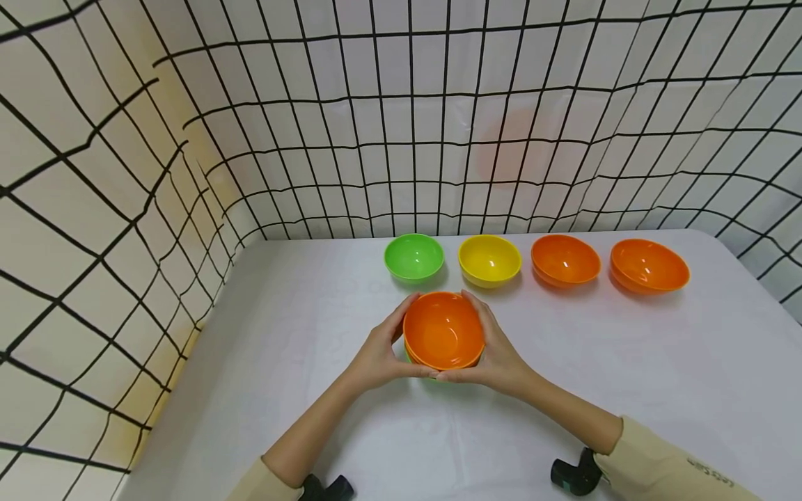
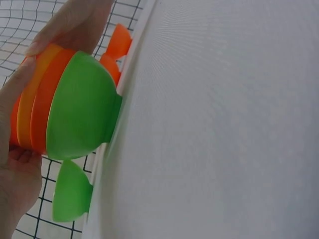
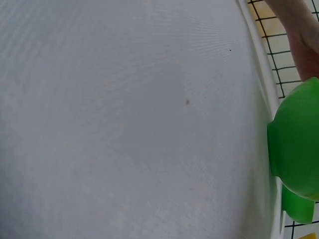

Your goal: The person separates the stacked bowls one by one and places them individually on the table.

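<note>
Both hands hold a stack of nested bowls [image 1: 443,330] near the middle of the white table. An orange bowl is on top. The left wrist view shows a yellow-orange band [image 2: 31,97], another orange bowl [image 2: 46,107] and a larger green bowl [image 2: 79,107] at the bottom, its foot right at the tabletop. My left hand [image 1: 381,355] grips the stack's left side, and my right hand [image 1: 499,353] its right side. Their thumbs meet at the near side, while the fingers curve round toward the far rim. In the right wrist view, only the green bowl [image 3: 299,142] of the stack shows clearly.
Behind the stack, a row holds a green bowl [image 1: 413,258], a yellow bowl [image 1: 489,261], an orange bowl [image 1: 565,260] and another orange bowl [image 1: 649,266]. A white wall with a black grid [image 1: 410,125] rises along the table's back and left.
</note>
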Motion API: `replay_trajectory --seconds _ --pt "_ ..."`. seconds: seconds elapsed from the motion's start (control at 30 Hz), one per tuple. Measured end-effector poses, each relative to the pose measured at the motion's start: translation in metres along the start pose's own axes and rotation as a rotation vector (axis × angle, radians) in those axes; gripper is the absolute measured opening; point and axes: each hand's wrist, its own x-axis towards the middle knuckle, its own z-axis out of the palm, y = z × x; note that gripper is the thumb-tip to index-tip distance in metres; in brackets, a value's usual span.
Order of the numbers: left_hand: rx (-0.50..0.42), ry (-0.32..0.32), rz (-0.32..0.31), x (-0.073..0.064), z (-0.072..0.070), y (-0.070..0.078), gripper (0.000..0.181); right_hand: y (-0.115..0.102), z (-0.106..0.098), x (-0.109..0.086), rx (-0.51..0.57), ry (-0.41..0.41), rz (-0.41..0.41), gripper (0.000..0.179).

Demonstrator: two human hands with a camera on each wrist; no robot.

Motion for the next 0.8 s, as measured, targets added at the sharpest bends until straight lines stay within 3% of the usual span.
replay_trajectory --seconds 0.8 --pt "-0.013 0.02 -0.006 0.0001 0.0011 0.0001 0.104 0.001 0.0009 -0.0008 0.036 0.016 -0.011 0.117"
